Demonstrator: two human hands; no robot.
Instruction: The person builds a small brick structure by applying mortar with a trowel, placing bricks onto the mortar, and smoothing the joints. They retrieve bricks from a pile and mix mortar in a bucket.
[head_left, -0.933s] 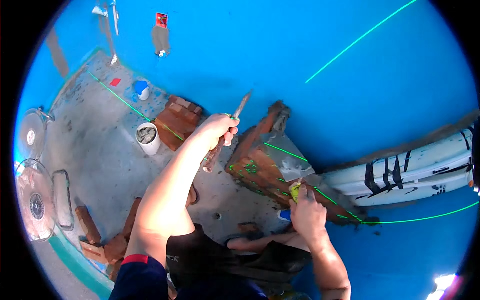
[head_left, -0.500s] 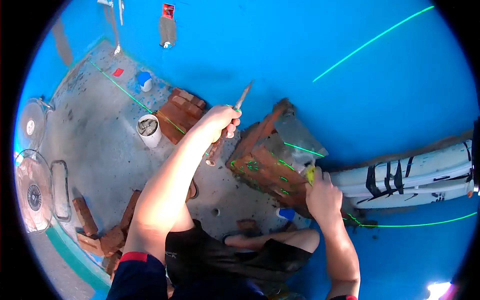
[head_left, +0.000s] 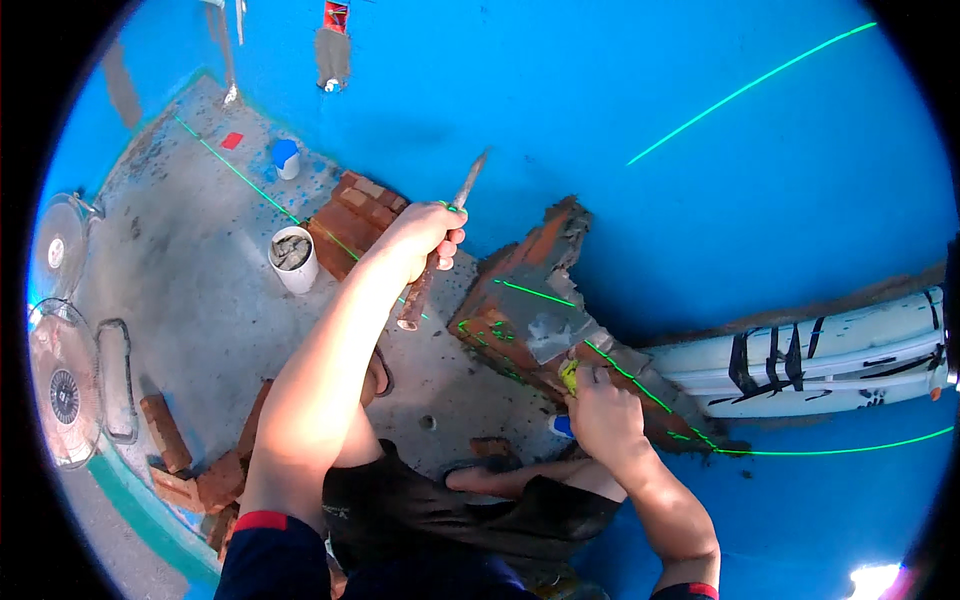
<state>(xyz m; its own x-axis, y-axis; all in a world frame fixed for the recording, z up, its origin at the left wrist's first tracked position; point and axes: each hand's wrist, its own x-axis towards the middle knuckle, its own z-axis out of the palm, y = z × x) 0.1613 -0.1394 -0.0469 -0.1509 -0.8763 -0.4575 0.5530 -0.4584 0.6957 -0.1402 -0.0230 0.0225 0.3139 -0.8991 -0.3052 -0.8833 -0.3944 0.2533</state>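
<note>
The right grip (head_left: 605, 410) is closed round a trowel (head_left: 569, 377); both have shifted left, so mortar (head_left: 618, 354) just ahead-right shows uncovered and the blade (head_left: 547, 336) now seems to overlie the brickwork (head_left: 540, 247). Farther left, the left grip (head_left: 425, 238) clasps a narrow tool (head_left: 468, 182), a bucket (head_left: 299, 283) beyond.

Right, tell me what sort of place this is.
Most likely a room under construction or renovation: a white bucket of grey, mortar-like mix, stacked bricks on the grey floor, and an open red box set in the blue wall.
</note>
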